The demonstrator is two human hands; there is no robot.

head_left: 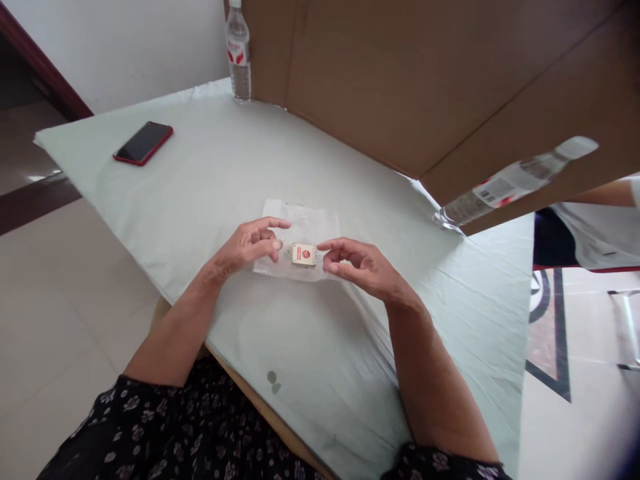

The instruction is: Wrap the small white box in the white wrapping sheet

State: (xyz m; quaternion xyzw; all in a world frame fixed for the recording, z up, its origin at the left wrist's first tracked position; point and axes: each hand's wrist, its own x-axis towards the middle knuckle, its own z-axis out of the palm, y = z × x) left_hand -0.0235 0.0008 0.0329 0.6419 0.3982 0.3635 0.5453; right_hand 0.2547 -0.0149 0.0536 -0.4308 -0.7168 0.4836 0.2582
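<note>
A little box [304, 255] between two hands
The left hand [250, 245] and right hand [361, 267] are apart, fingers loose; the box sits on a white sheet [305, 217], probably for easy reach.

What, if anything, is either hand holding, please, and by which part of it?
Nothing is held: the small box lies on the white sheet between the open left hand and right hand.

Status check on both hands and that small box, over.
Left hand open, just off the small box. Right hand open at its right edge, contact unclear. Box flat on white sheet. Nothing seen blocking it; phone lies off left.
</note>
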